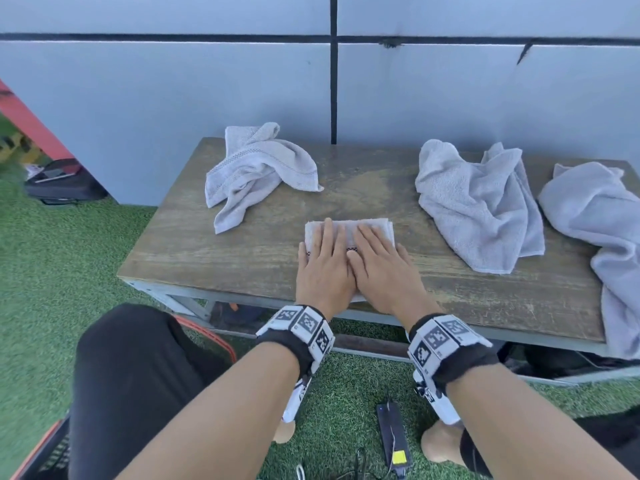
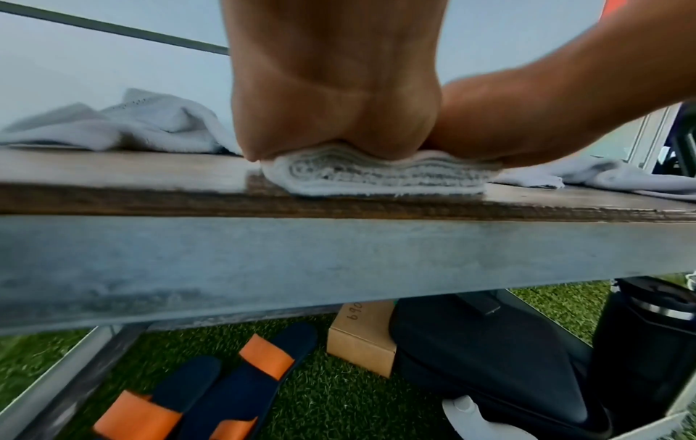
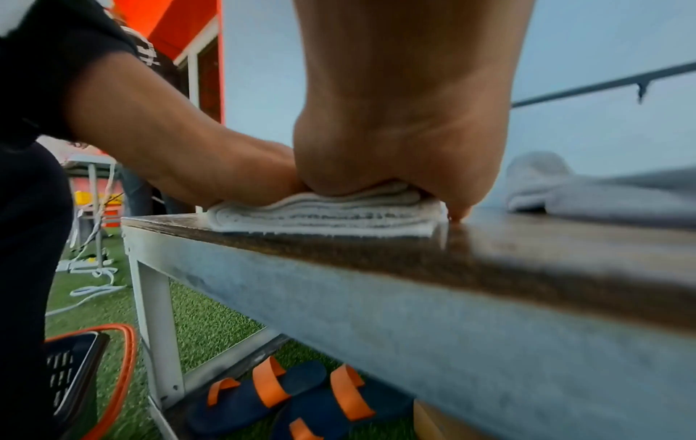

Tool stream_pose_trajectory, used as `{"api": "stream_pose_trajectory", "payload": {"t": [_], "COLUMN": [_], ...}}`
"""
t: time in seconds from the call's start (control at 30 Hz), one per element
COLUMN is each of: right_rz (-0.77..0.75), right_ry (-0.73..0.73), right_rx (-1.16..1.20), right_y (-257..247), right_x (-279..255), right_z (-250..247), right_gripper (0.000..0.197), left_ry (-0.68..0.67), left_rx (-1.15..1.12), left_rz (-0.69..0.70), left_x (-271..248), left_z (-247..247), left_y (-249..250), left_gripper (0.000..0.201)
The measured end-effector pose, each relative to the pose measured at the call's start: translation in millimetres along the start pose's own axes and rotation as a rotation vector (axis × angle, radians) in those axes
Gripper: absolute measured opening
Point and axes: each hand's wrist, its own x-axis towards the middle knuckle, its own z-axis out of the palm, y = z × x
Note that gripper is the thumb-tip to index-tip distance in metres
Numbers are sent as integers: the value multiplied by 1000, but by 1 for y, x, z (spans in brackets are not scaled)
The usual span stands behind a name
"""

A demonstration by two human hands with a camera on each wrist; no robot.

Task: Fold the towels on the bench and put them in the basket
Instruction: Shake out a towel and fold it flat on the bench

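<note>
A small folded grey towel (image 1: 375, 227) lies near the front edge of the wooden bench (image 1: 194, 251). My left hand (image 1: 325, 261) and right hand (image 1: 381, 265) lie flat on it side by side, fingers straight, pressing it down. Both wrist views show the stacked layers of the folded towel (image 2: 373, 178) (image 3: 327, 217) squashed under my palms. Three crumpled grey towels sit on the bench: one at the back left (image 1: 256, 168), one at the right (image 1: 481, 202), one at the far right (image 1: 595, 216) hanging over the front edge. The dark basket (image 3: 71, 375) with an orange rim (image 1: 211, 337) stands on the grass by my left knee.
Under the bench lie blue and orange sandals (image 2: 226, 390), a cardboard box (image 2: 361, 342) and a dark bag (image 2: 485, 363). A phone with cables (image 1: 393, 438) lies on the green turf between my legs. A grey panelled wall (image 1: 207, 81) stands right behind the bench.
</note>
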Motion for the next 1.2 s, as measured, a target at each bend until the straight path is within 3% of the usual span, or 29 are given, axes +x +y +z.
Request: {"api": "stream_pose_trajectory", "payload": {"t": [0.17,0.3,0.77,1.0,1.2], "right_rz": [64,124,271,302,281], "right_ry": [2,-2,-83,-83,-84], "right_rx": [-11,20,86,81,65], "right_y": [5,11,27,22,18], "right_x": [-2,0,-17,-32,-53], "right_z": [9,9,3,4,6], "right_gripper": [61,62,69,62,61], "left_ry": [8,3,-113,87,88], "left_rx": [-63,-94,-101,-34,-33], "left_rz": [-3,-124,-309,-297,-292], "left_x": [1,4,-5,-18,-31], "left_z": [-3,-4,-14,-13,-25], "left_y": [-14,-26,-27,-21,-13], "left_gripper": [57,57,78,58,51]}}
